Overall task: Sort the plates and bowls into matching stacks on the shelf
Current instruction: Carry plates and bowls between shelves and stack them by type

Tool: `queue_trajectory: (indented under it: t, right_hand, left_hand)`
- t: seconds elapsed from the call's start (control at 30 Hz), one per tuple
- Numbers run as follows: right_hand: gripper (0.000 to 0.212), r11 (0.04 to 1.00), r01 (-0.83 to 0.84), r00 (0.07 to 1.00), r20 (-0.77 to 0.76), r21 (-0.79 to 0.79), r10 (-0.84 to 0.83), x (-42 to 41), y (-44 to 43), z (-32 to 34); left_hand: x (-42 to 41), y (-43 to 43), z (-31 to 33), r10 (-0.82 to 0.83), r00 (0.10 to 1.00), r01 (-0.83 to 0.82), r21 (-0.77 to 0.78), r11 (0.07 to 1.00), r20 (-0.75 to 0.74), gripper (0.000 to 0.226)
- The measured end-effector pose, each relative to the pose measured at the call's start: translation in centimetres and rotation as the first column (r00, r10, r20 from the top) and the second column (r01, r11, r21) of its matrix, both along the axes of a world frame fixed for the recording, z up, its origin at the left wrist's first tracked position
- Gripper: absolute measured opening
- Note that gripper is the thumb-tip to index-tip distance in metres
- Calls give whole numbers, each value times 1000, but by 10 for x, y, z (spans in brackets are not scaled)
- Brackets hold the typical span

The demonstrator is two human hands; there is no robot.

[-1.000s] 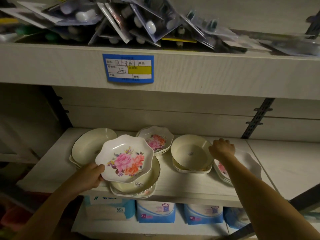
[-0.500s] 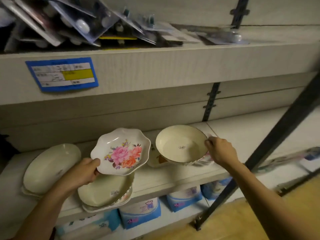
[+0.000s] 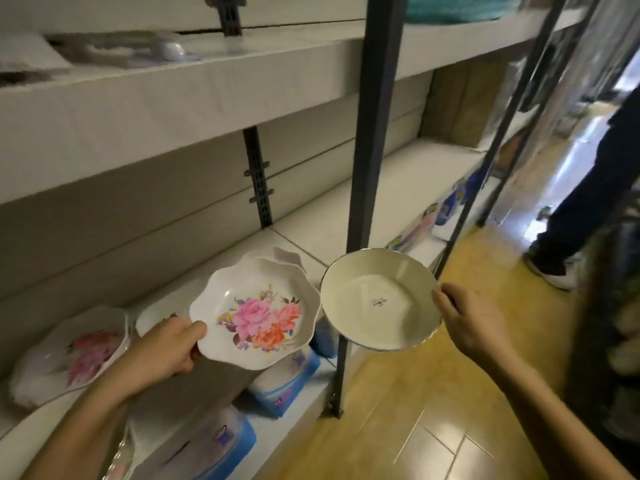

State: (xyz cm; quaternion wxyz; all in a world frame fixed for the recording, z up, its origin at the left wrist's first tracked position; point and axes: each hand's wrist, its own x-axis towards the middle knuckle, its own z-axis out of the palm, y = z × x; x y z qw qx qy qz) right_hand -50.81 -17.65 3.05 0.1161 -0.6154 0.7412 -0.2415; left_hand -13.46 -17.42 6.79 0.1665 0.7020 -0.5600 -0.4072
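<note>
Two dishes are being held off the shelf [image 3: 332, 237], so the sorting is being judged as only partly done. Along the pale shelf board, which is running from lower left toward centre right, other pieces are being left unsorted. A blurred floral plate [image 3: 79, 348] is lying at far left, and a scalloped plate [image 3: 287, 258] is lying just behind the held one. Something white is being glimpsed between them, possibly another dish, though too much of it is being hidden to say. No finished matching stack is being shown, and both held dishes are yet to be placed.

Right of centre, the cream bowl [image 3: 377, 303] is being carried out in front of the shelf, above the wooden floor and tilted toward the camera. It is round and plain inside, with a thin dark line at the rim. Just beside it to the left, the flowered plate [image 3: 256, 317] is being held up. It is white and wavy-edged, with pink and orange blooms painted at its middle.

The bowl's right rim is being gripped by the right hand [image 3: 474, 323], with the thumb lying over the edge. The plate's lower left rim is being pinched by the left hand [image 3: 162, 351], with the thumb on top and the fingers curled beneath. Smallest of all, a printed sticker [image 3: 380, 302] is being shown at the bowl's bottom.
</note>
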Motion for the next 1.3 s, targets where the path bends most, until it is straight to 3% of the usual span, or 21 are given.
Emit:
queue_trajectory:
  t: [0.13,0.23,0.73,0.93,1.3]
  right_hand:
    - [35,999,47,999,24,-26,-47,-50,1,-2]
    - [34,997,72,997,14,-24,-72,-90,-10,-4]
    - [37,997,-74,997,-30,-34,73,-284,-130,-2]
    - [35,992,-123,992,-11,-3,123,-303,-196,-6]
    - [36,947,-319,942,124,44,312,-288,-363,-21]
  left_hand:
    - [-48,-20,-2,-124,991,125,-13,992,53,26]
    - [-91,-35,-5,-171,984,172,-10,985,45,35]
    - [-290,-93,-22,131,979,-137,-27,990,-155,41]
    - [-322,-137,-27,217,968,-222,-26,975,-125,39]
    - [-345,-233,-40,394,876,-415,-20,909,-279,36]
